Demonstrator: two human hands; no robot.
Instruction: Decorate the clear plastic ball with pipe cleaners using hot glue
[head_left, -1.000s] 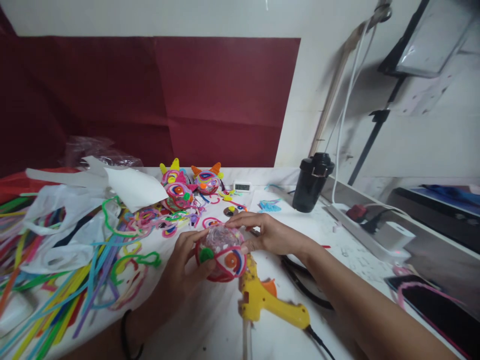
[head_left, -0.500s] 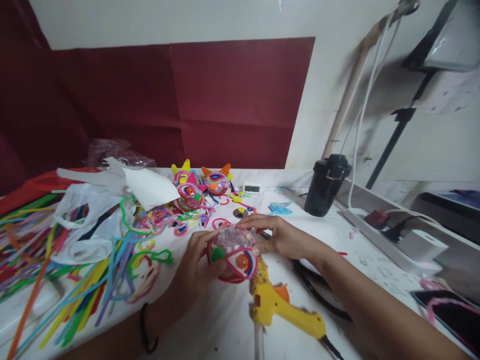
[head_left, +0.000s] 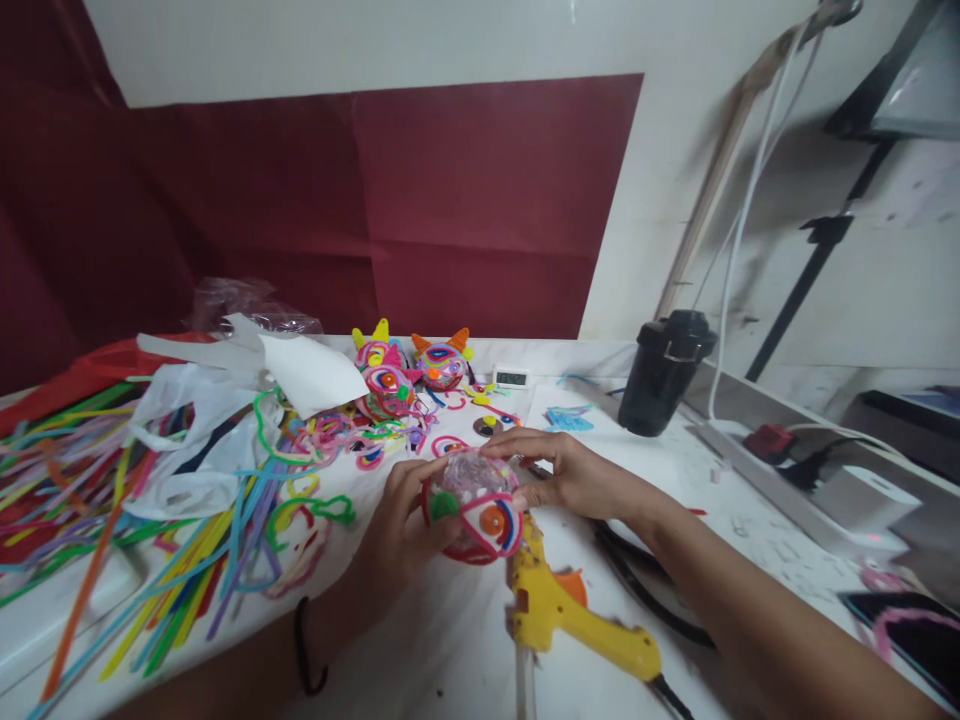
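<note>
1. The left hand grasped the decorated ball at its left side, thumb across the front; the right hand grasped the upper right, fingers over the top and thumb by the corner of the eye-shaped piece.
2. The ball sat between both hands, above the near-middle of the white table; a green round piece showed on its front, while the top looked clear and bare.
3. Since the earlier views the scene had slid rightward, as if the head had turned; the grip looked unchanged and no added piece could be seen, so the work seemed to stand at the same stage.
4. The yellow glue gun lay just beside the ball, unheld; coloured pipe cleaners spread to the left; eared balls stood farther back; a black cup stood beyond the right hand.
</note>
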